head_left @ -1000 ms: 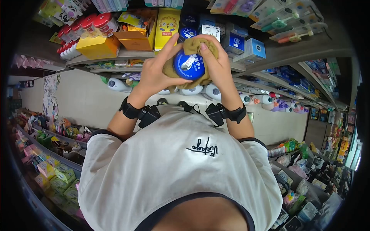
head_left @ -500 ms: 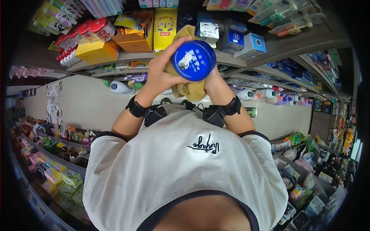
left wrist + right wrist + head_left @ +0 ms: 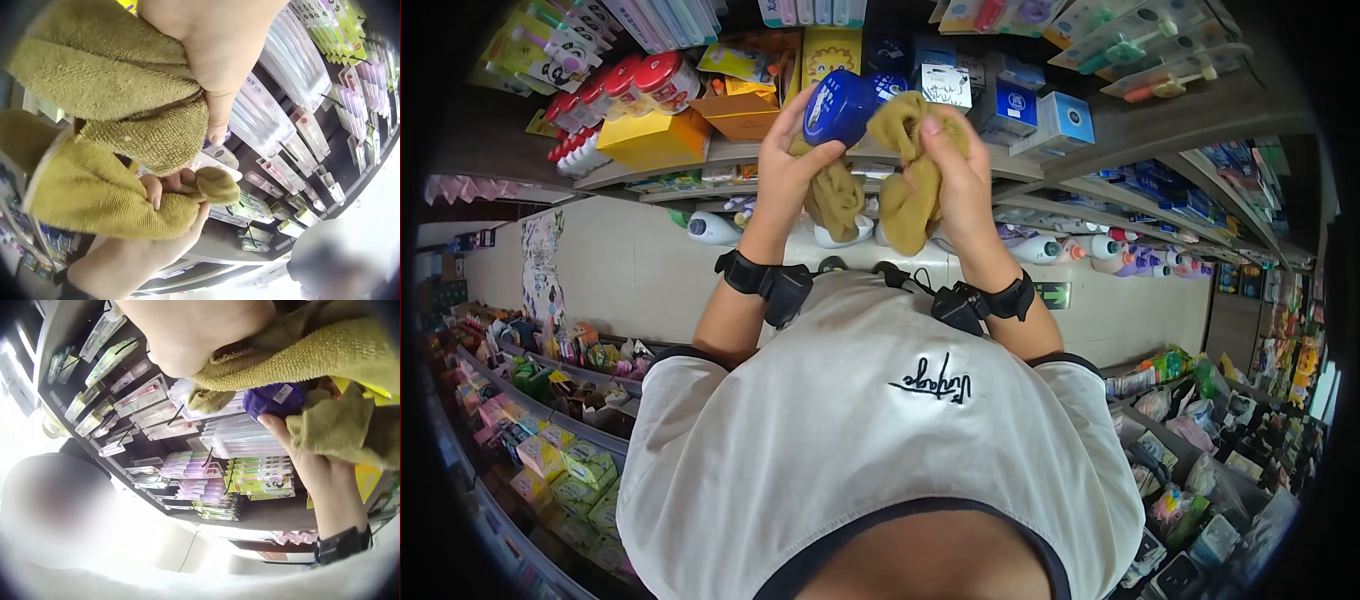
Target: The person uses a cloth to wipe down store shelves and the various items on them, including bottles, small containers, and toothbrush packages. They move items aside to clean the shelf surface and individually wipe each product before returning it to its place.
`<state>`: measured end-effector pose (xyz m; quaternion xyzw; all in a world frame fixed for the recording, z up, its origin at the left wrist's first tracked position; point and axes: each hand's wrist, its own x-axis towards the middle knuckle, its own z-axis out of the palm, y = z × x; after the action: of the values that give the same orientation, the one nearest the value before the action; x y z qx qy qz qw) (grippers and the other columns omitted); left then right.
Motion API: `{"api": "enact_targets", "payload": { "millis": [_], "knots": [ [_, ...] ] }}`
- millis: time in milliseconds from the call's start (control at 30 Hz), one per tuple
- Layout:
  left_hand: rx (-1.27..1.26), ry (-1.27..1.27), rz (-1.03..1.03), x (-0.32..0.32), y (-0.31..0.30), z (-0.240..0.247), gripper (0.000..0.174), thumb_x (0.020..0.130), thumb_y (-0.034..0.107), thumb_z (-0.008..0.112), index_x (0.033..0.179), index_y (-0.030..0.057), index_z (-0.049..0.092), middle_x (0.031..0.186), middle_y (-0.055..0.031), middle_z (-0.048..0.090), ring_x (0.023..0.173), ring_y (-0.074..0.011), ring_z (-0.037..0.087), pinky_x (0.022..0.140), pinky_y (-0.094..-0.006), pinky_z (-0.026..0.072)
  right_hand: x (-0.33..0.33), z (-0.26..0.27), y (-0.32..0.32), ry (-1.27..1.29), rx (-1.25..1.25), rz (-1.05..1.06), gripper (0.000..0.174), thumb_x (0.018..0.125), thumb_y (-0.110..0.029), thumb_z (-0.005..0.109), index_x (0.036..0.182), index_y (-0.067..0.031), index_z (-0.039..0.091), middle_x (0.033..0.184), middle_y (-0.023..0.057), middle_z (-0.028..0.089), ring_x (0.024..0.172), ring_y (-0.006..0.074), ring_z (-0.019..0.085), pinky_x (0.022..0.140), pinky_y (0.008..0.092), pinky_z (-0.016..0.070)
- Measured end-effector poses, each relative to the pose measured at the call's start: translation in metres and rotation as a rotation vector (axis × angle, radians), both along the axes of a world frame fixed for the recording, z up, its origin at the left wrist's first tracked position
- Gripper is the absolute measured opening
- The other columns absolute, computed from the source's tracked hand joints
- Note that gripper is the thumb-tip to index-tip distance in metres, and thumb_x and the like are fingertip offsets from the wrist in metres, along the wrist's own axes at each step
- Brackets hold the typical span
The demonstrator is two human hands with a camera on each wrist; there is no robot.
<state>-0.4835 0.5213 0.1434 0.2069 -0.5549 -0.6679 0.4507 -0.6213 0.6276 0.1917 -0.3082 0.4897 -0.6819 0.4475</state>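
Note:
My left hand (image 3: 785, 160) grips a blue round tub (image 3: 838, 108) with white lettering, tilted on its side, its thumb lying along the tub. An olive terry cloth (image 3: 835, 195) is bunched in the same palm and hangs below it. In the right hand (image 3: 962, 175) another stretch of olive cloth (image 3: 908, 215) is pinched between thumb and fingers, just right of the tub. The right wrist view shows a white label on the tub (image 3: 278, 400). From the left wrist, the cloth (image 3: 119, 69) covers most of the tub, while right-hand fingers (image 3: 156, 190) press into the lower fold.
Ahead is a shelf (image 3: 735, 150) with red-lidded jars (image 3: 665, 80), an orange box (image 3: 650, 138), a white box (image 3: 945, 88) and blue boxes (image 3: 1008, 105). Packaged toothbrushes (image 3: 1120, 45) hang above. White bottles (image 3: 710, 228) stand low down. Stocked bins (image 3: 1200, 470) lie behind on both sides.
The tub moved from between both hands to the left hand alone, first lid toward the camera, now tipped away leftward. The right hand drew off to the right with cloth.

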Motion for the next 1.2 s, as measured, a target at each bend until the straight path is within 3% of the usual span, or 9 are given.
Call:
{"api": "enact_targets", "payload": {
  "millis": [33,100,233,533,667,767,833,967,1200],
  "knots": [
    [0.089,0.035,-0.066,0.001,-0.001,-0.002,0.069,0.067,0.006,0.07,0.126,-0.0044,0.036,0.121,-0.014,0.048,0.108,-0.018,0.048,0.093,-0.0286,0.0369,-0.002,0.0,-0.004,0.0,0.0,0.0,0.02,0.086,-0.021,0.053,0.096,-0.0046,0.052,0.084,0.0046,0.052,0.071,0.013,0.052,0.058,0.0234,0.0435],
    [0.151,0.069,-0.12,0.0,0.003,-0.004,0.069,0.068,0.009,0.07,0.127,-0.0045,0.036,0.122,-0.0139,0.046,0.11,-0.0182,0.047,0.094,-0.0286,0.0355,-0.008,-0.002,-0.017,0.787,-0.333,-0.298,0.02,0.078,-0.015,0.061,0.095,-0.0038,0.058,0.089,0.0081,0.049,0.081,0.0164,0.051,0.071,0.0259,0.0422],
    [0.261,0.094,-0.249,0.0,0.008,-0.003,0.078,0.064,0.015,0.074,0.128,-0.004,0.034,0.125,-0.0133,0.043,0.114,-0.0186,0.043,0.097,-0.0288,0.0325,-0.001,-0.004,-0.026,0.855,-0.328,-0.204,0.024,0.075,-0.014,0.063,0.098,-0.0081,0.06,0.102,0.0096,0.043,0.09,0.0223,0.05,0.079,0.029,0.0412],
    [0.004,-0.005,-0.299,0.0,0.012,0.013,0.089,0.057,0.008,0.076,0.132,-0.0022,0.029,0.127,-0.0129,0.042,0.116,-0.0195,0.041,0.099,-0.0301,0.0307,-0.013,0.001,-0.033,-0.276,0.151,0.201,0.037,0.086,-0.026,0.054,0.114,-0.0034,0.046,0.102,0.0055,0.054,0.092,0.011,0.053,0.079,0.0246,0.0437],
    [-0.155,-0.177,-0.125,-0.001,0.006,-0.003,0.081,0.062,0.008,0.074,0.13,-0.0021,0.031,0.125,-0.0128,0.043,0.113,-0.0191,0.043,0.097,-0.0295,0.0327,-0.011,-0.001,-0.03,-0.261,0.007,0.167,0.036,0.085,-0.025,0.055,0.113,-0.0036,0.047,0.102,0.0051,0.054,0.092,0.0114,0.053,0.081,0.0241,0.0426],
    [0.106,-0.27,-0.244,0.004,0.01,0.004,0.073,0.071,0.011,0.069,0.13,-0.002,0.029,0.123,-0.0122,0.043,0.11,-0.0178,0.045,0.093,-0.0286,0.0357,-0.008,-0.008,-0.03,0.032,-0.191,-0.014,0.032,0.083,-0.022,0.057,0.109,-0.0043,0.051,0.102,0.0073,0.054,0.095,0.0164,0.051,0.084,0.0269,0.0404],
    [0.361,-0.015,-0.417,0.005,0.013,0.003,0.07,0.076,0.014,0.065,0.131,-0.0025,0.026,0.123,-0.0123,0.043,0.11,-0.0171,0.045,0.092,-0.0282,0.0367,-0.005,-0.012,-0.03,0.694,-0.357,-0.088,0.026,0.081,-0.017,0.058,0.104,-0.0053,0.055,0.102,0.0104,0.052,0.098,0.0227,0.049,0.086,0.0311,0.0379],
    [0.297,-0.065,-0.361,0.011,0.014,-0.002,0.074,0.076,0.018,0.066,0.131,-0.0046,0.024,0.124,-0.0124,0.042,0.11,-0.0183,0.044,0.094,-0.029,0.0337,0.003,-0.016,-0.018,0.899,-0.456,-0.063,0.025,0.075,-0.013,0.06,0.099,-0.009,0.059,0.107,0.0112,0.047,0.101,0.027,0.044,0.088,0.0359,0.0349],
    [-0.101,-0.2,-0.279,0.013,0.014,0.023,0.078,0.06,0.025,0.077,0.123,-0.002,0.039,0.114,-0.0125,0.051,0.107,-0.0194,0.049,0.091,-0.029,0.0361,0.009,-0.01,-0.015,0.541,-0.345,0.019,0.023,0.08,-0.015,0.058,0.102,-0.0066,0.055,0.106,0.01,0.048,0.101,0.0216,0.047,0.088,0.0325,0.0369]
  ]
}}
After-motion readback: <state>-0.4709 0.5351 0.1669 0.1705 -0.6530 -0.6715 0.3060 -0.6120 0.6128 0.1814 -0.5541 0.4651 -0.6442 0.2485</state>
